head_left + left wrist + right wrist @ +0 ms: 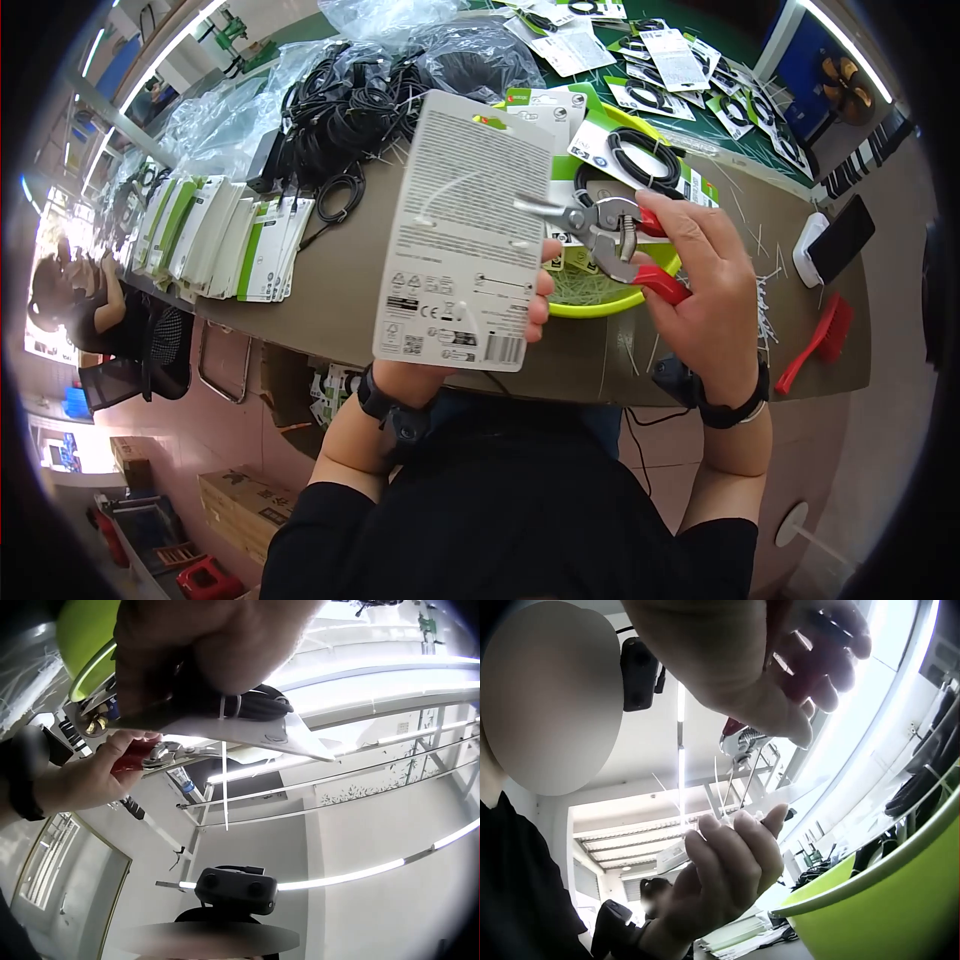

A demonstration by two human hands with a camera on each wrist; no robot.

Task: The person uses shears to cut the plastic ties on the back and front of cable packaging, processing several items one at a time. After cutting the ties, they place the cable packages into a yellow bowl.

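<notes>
A printed packaging card is gripped at its right and lower edges by my left hand, its back with text and barcode facing up. White zip tie ends poke out through it. On the card's underside, the left wrist view shows a coiled black cable with a long zip tie tail hanging off. My right hand holds red-handled pruning shears around both grips. Their blades are parted and point left, overlapping the card's right edge in the head view.
Beneath the hands, a yellow-green basin holds carded cables and zip tie clippings. Left lie stacked cards and a heap of black cables. More carded cables lie behind; a red brush sits right, near the table edge.
</notes>
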